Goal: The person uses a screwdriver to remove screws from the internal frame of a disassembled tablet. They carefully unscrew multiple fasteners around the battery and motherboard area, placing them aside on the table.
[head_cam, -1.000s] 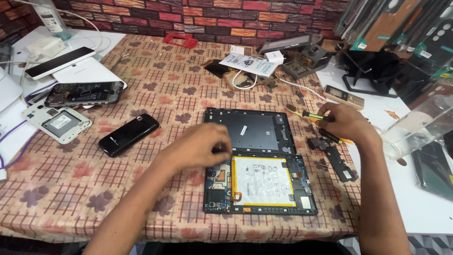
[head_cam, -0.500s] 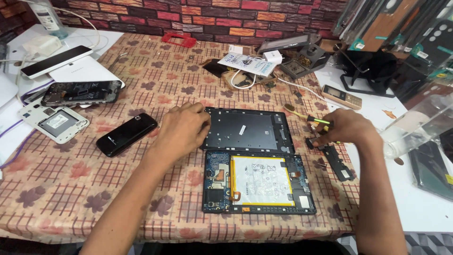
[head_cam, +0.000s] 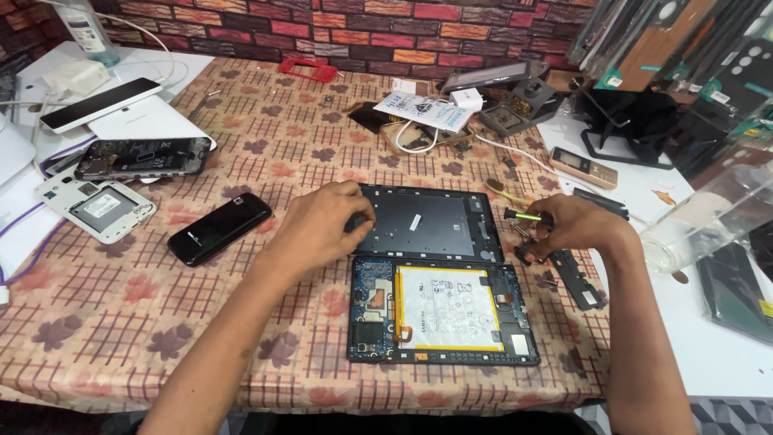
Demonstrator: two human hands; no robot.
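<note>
Left hand [head_cam: 326,221] on tablet back cover [head_cam: 427,223], right hand [head_cam: 581,228] gripping screwdriver [head_cam: 527,216]

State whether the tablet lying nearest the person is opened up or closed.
Opened: the tablet shows its white battery and circuit boards, with the back cover lying apart.

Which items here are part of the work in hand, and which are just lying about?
In hand: left hand on the dark back cover; right hand with a screwdriver; opened tablet.

Lying about: black phone, white phone shell, red frame, keypad phone.
</note>
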